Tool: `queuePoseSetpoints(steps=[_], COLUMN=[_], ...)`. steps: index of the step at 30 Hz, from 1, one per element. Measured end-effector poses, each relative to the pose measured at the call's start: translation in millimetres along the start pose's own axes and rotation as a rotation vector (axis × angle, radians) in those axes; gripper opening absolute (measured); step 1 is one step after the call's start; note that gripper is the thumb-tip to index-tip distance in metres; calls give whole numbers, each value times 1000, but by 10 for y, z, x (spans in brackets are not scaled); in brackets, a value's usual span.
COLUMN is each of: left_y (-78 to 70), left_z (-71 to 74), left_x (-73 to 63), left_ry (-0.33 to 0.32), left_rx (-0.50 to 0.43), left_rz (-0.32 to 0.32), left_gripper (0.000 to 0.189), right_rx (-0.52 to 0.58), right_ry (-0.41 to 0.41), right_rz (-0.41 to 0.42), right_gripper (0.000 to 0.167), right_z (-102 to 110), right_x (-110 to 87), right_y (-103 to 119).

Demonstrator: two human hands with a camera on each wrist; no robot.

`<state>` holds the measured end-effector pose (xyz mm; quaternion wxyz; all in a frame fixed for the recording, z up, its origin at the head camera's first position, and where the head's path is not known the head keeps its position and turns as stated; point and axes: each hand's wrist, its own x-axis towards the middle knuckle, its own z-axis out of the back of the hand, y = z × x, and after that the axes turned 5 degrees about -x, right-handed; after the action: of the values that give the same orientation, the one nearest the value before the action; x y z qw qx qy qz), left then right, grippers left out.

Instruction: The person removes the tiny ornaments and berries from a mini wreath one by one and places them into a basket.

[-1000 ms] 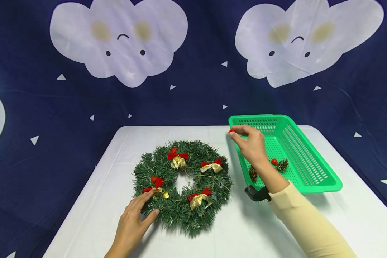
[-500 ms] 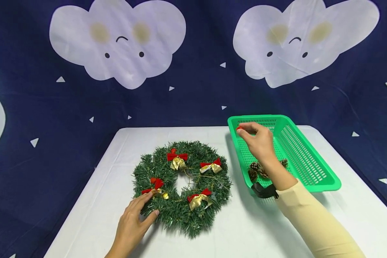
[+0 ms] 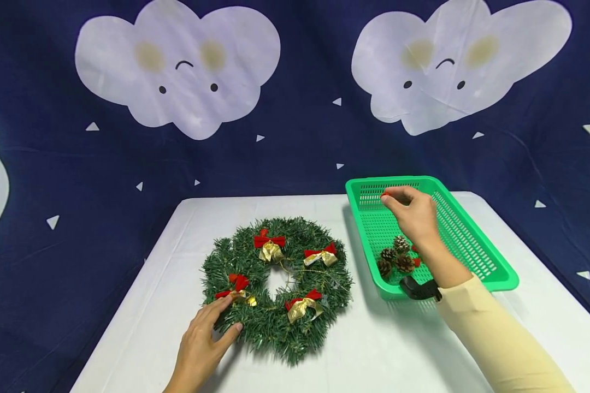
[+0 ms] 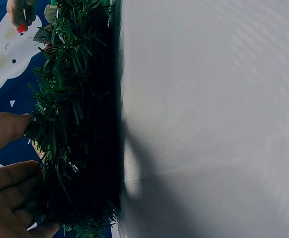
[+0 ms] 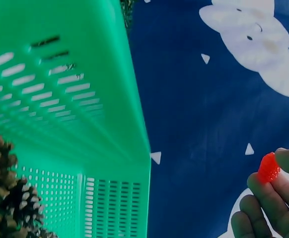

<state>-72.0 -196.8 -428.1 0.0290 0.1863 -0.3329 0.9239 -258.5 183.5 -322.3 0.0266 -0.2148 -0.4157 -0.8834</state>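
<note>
A green wreath (image 3: 290,338) lies on the white table, decorated with several red bows and gold ribbons. My left hand (image 3: 199,338) rests against its lower left, with fingertips at the red-and-gold bow (image 3: 238,283) and the thumb apart on the greenery. Over the green basket (image 3: 501,279), my right hand (image 3: 415,215) pinches a small red bumpy berry (image 5: 269,167) between thumb and fingers. Several pine cones (image 3: 404,263) lie in the near part of the basket beside small red pieces (image 3: 416,262), partly hidden by the right forearm.
Behind the white table (image 3: 128,349) hangs a dark blue cloth (image 3: 305,158) printed with white clouds. The basket's raised rim stands to the right of the wreath, with a strip of tabletop between them. A black strap (image 3: 418,288) sits at the right wrist.
My right hand has moved right with the red berry, from the basket's left rim to over its inside, uncovering more pine cones. The left hand and wreath stay put.
</note>
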Motion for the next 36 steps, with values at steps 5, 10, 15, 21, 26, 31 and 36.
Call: queuePoseSetpoints(steps=[5, 10, 15, 21, 26, 31, 36], left_y=[3, 5, 2, 0, -1, -1, 1], left_z=[-3, -4, -6, -6, 0, 3, 2], left_x=[-2, 0, -1, 0, 1, -1, -4], left_ry=[2, -6, -13, -17, -10, -1, -3], left_rx=[1, -3, 3, 3, 0, -3, -3], left_rz=[1, -6, -11, -13, -7, 3, 3], left_gripper=[57, 57, 57, 57, 57, 57, 57], right_rx=[-17, -56, -71, -111, -145, -162, -198], right_ry=[3, 23, 43, 40, 95, 113, 148], right_rz=[-28, -47, -76, -85, -94, -89, -91], right_gripper=[35, 35, 35, 36, 39, 39, 39], right_z=[62, 93, 109, 119, 134, 158, 182], right_x=[41, 102, 150, 197, 226, 272, 316], right_y=[-94, -188, -264, -295, -319, -367, -440])
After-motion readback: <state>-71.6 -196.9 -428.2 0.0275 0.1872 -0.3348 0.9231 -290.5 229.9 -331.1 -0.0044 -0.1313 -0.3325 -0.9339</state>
